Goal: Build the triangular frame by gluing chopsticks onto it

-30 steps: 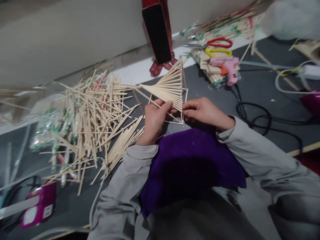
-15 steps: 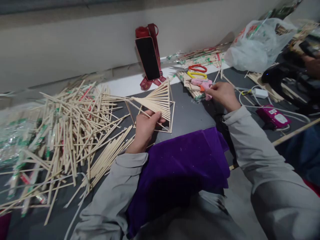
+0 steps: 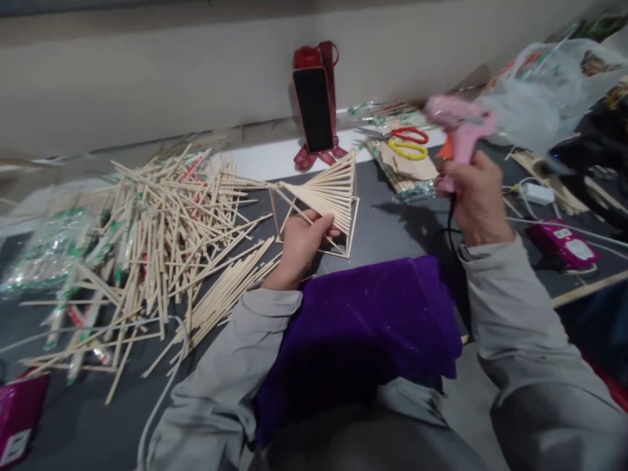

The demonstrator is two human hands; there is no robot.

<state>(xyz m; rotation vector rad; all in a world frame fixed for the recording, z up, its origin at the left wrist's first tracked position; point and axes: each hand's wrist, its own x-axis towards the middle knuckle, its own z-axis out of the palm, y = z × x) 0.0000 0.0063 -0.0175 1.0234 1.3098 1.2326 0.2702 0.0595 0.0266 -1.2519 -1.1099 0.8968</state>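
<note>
My right hand (image 3: 478, 196) grips a pink glue gun (image 3: 456, 121) by its handle, held up over the right part of the table. The gun is a little blurred, and its orange trigger shows in front of my fingers. With my left hand (image 3: 305, 243) I hold a wooden stick (image 3: 294, 207) in a pinch against a frame of chopsticks (image 3: 326, 196). Thin sticks fan out across that frame from a narrow point at its left to a wide edge at its right. My left palm hides part of the frame's lower side.
A heap of loose chopsticks (image 3: 167, 235) covers the left side, with plastic-wrapped bundles (image 3: 63, 235) beyond. Scissors (image 3: 408, 142) lie on a packet behind. A phone (image 3: 314, 108) leans on a red bottle. A purple power socket (image 3: 562, 243) and cables sit right; purple cloth (image 3: 373, 314) hangs in front.
My right hand has lifted the glue gun up off the packet by the scissors. My left hand stays at the stick frame. The view has shifted slightly left.
</note>
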